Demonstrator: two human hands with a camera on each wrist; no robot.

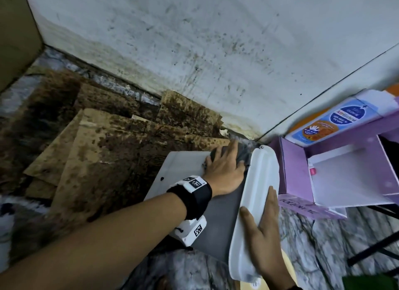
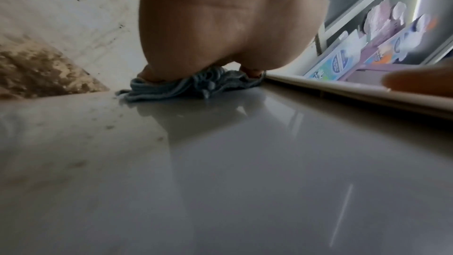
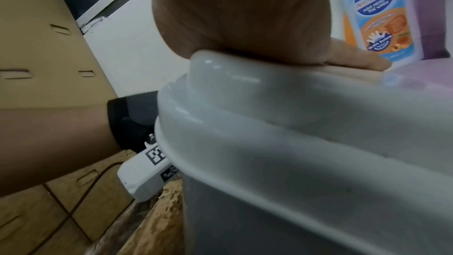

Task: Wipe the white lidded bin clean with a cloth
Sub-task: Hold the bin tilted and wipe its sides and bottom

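The white lidded bin (image 1: 185, 166) lies tipped on its side on the floor, with its lid (image 1: 259, 171) facing right. My left hand (image 1: 224, 166) presses a bunched grey-blue cloth (image 1: 244, 154) against the upturned side wall, near the far end beside the lid's rim. In the left wrist view the fingertips curl into the cloth (image 2: 186, 86) on the glossy wall (image 2: 245, 162), which shows brownish specks at the left. My right hand (image 1: 263, 225) rests flat on the lid with straight fingers, and the thumb lies over the lid's edge. In the right wrist view the palm sits on the lid (image 3: 294, 123).
Stained cardboard sheets (image 1: 108, 149) cover the floor left of the bin. A dirty speckled wall (image 1: 194, 41) stands behind. A purple box (image 1: 345, 171) and a blue-and-orange labelled bottle (image 1: 336, 119) crowd the right side. A brown carton (image 1: 15, 30) stands at far left.
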